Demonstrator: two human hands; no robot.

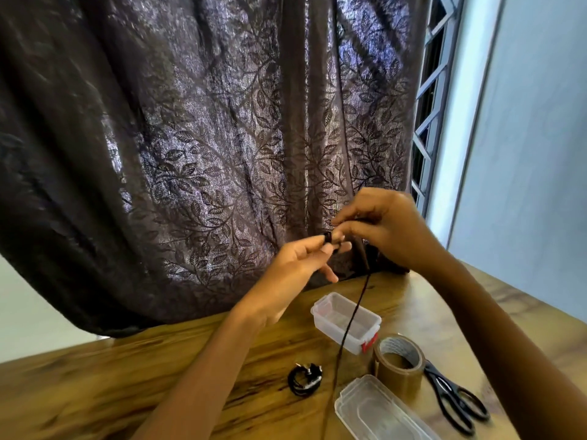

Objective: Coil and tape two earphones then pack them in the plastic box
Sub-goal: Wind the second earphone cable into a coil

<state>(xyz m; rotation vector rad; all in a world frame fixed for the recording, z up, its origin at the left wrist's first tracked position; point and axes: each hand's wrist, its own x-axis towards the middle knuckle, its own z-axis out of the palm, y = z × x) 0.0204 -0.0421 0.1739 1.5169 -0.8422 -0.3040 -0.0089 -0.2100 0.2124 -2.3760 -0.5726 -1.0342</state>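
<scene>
Head camera looks down over a wooden counter (95,392) whose far edge meets a dark leaf-patterned curtain (190,138). Both hands are raised above the far edge, close together. The left hand (298,268) pinches the dark end of the loose earphone (338,360) between its thumb and fingers (313,246), with the lower fingers spread loosely. The right hand (390,231) is just beside it, its fingers (349,228) curled and narrow, pinching the same black cable near the left fingertips. Whether a loop has been formed between the hands cannot be told through the blur.

From the hands the cable hangs down in one thin, nearly straight line, passes in front of the plastic box (330,331) and runs on toward the near edge of the counter. The box is clear, open and upright, with a red clip on its right end; it stands right of centre, between the far and near edges. Its clear lid (378,411) lies apart from it at the near edge. A coiled earphone (305,379) lies flat on the counter left of the hanging cable, near the lid but not touching it.

A roll of brown tape (398,363) stands between box and lid. Black-handled scissors (454,398) lie just right of the roll, handles toward the near edge. A window grille (428,106) shows right of the curtain.
</scene>
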